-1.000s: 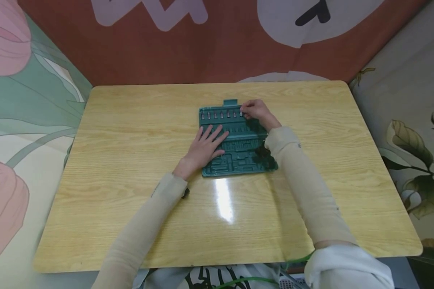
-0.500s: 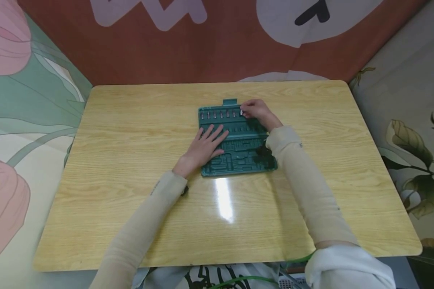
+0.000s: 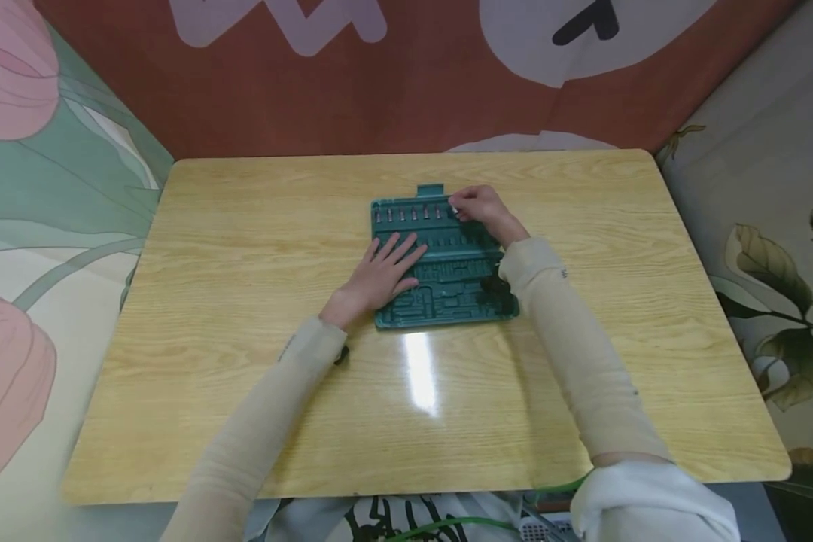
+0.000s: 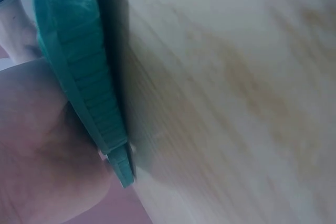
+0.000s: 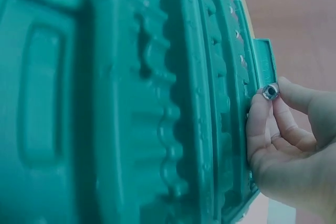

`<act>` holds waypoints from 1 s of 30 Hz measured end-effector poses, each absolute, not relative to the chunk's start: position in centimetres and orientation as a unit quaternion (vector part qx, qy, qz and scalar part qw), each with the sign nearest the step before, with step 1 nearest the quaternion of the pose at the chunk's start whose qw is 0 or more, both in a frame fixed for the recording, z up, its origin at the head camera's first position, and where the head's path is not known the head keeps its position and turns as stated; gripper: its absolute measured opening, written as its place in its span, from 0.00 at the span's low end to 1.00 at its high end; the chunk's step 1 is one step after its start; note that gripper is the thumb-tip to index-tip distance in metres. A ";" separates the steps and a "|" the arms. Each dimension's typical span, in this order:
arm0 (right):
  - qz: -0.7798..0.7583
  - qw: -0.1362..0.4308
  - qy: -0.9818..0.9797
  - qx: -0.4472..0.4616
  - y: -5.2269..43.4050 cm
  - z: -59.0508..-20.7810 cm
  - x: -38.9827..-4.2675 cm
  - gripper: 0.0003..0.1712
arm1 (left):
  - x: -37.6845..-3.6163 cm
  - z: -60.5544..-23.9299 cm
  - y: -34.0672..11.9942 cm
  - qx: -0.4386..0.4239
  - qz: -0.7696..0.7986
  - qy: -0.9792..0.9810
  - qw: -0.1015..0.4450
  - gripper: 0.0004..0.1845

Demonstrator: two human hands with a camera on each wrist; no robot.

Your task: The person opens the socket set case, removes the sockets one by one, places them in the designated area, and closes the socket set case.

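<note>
A green moulded tool case (image 3: 440,316) lies open on the table. My left hand (image 3: 373,280) rests on its left side with the fingers spread. At the far row of slots, my right hand (image 3: 482,208) pinches a small metal socket (image 5: 270,92) between thumb and fingers. In the right wrist view the socket shows a dark opening in its end, beside the case's tab (image 5: 266,59). Several small metal pieces (image 3: 402,214) sit in the slots to the left of that hand. The left wrist view shows the case's side wall (image 4: 84,66) next to that hand.
The wooden table (image 3: 244,226) extends around the case on every side. A red-brown patterned backdrop (image 3: 278,98) stands along the far edge. A green cable (image 3: 454,521) hangs by the near edge, over the person's lap.
The metal socket has tilted slightly in my right fingers, while that hand stays at the same row. My left hand has hardly moved on the case.
</note>
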State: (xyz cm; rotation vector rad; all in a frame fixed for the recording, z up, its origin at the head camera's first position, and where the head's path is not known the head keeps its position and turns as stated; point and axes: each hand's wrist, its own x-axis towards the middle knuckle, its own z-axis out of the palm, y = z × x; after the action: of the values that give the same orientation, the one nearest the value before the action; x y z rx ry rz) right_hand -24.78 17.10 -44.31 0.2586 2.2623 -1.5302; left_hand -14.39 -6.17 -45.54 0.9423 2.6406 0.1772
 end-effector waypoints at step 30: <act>-0.600 0.125 0.772 0.168 25.7 -43.8 -23.9 0.22 | -14.7 -45.1 -6.0 0.327 0.075 0.921 0.199 0.34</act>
State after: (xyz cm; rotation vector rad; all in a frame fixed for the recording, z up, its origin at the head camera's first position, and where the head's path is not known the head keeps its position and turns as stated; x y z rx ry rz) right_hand -23.86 25.66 -43.84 0.4902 2.2483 -1.7486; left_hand -14.65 -6.03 -45.14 0.9143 2.5756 0.2107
